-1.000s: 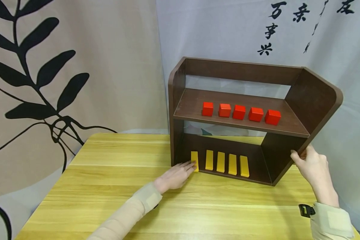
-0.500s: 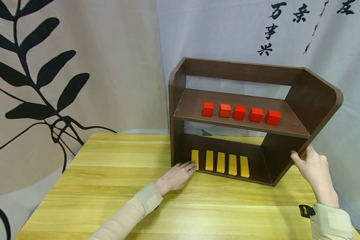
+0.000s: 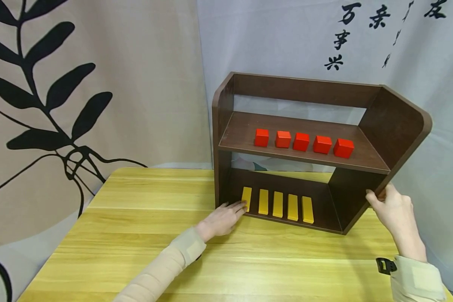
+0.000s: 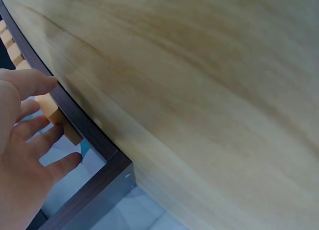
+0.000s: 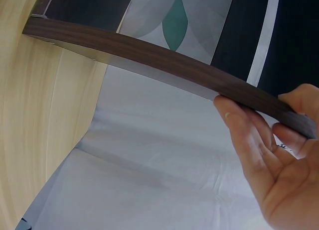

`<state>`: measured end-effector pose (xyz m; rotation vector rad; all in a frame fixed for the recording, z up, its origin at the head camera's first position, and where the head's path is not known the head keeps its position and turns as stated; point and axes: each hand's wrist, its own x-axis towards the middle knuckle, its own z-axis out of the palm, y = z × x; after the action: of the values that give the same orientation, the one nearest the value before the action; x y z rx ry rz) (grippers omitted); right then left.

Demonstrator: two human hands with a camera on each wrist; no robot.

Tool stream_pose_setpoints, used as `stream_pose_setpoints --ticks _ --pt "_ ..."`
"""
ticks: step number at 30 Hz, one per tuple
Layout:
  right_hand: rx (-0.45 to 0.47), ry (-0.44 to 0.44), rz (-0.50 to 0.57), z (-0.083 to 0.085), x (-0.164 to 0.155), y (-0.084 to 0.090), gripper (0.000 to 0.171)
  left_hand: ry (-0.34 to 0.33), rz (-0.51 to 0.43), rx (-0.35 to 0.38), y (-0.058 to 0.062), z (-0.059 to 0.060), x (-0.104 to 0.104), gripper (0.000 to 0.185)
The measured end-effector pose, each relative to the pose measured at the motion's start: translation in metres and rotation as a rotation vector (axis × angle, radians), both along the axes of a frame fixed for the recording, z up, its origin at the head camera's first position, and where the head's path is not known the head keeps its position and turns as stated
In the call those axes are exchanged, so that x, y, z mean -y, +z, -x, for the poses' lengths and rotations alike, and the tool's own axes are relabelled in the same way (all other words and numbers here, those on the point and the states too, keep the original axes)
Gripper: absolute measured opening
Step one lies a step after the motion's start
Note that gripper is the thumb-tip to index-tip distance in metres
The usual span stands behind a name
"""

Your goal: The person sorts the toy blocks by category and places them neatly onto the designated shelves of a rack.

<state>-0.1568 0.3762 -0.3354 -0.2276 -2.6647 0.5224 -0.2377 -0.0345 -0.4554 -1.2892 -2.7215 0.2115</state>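
Note:
A dark brown two-tier shelf [image 3: 398,119] stands on the wooden table, angled in the head view. On its lower tier is a row of several yellow blocks [image 3: 277,204]. My left hand [image 3: 222,219] reaches to the leftmost yellow block [image 3: 246,197], touching it with extended fingertips. The left wrist view shows those fingers spread around this block [image 4: 73,134], the thumb near the shelf's front edge. At the shelf's right side panel [image 5: 149,56], my right hand [image 3: 396,209] grips the panel's edge between thumb and fingers. Part of that hand's fingers is behind the panel in the head view.
Several red cubes [image 3: 300,141] sit in a row on the upper tier. The yellowish wooden table [image 3: 147,218] extends in front and to the left. Behind hang a beige cloth [image 3: 151,75] with black leaves and a pale cloth [image 3: 279,37] with black characters.
The leftmost yellow block has moved slightly back and right, deeper into the lower tier, with my left fingertips against it. The right hand, shelf and other blocks stay put.

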Motion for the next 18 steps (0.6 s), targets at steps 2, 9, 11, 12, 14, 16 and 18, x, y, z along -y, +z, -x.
stream_pose_setpoints --ticks 2,9,11,12,14,16,18 --pt "0.001 0.003 0.001 0.000 0.000 0.000 0.027 0.010 0.006 0.016 0.000 0.000 0.000 0.056" --pt "0.036 -0.030 -0.004 0.001 0.008 0.003 0.031 0.026 -0.026 0.020 -0.001 -0.001 0.000 0.053" --pt "0.095 -0.106 -0.029 -0.001 0.017 0.004 0.039 0.030 -0.060 0.023 0.001 -0.003 0.000 0.051" --pt "0.119 -0.155 -0.047 -0.002 0.024 0.004 0.042 0.036 -0.082 0.025 0.002 -0.004 0.001 0.051" --pt "0.107 -0.260 -0.088 -0.004 0.043 0.001 0.045 0.057 -0.149 0.025 0.006 -0.007 0.002 0.048" --pt "-0.004 -0.332 -0.120 -0.004 0.067 -0.008 0.040 0.091 -0.235 0.012 0.011 -0.010 0.004 0.045" --pt "-0.140 -0.326 -0.120 -0.001 0.094 -0.018 0.033 0.133 -0.333 -0.015 0.016 -0.015 0.005 0.041"
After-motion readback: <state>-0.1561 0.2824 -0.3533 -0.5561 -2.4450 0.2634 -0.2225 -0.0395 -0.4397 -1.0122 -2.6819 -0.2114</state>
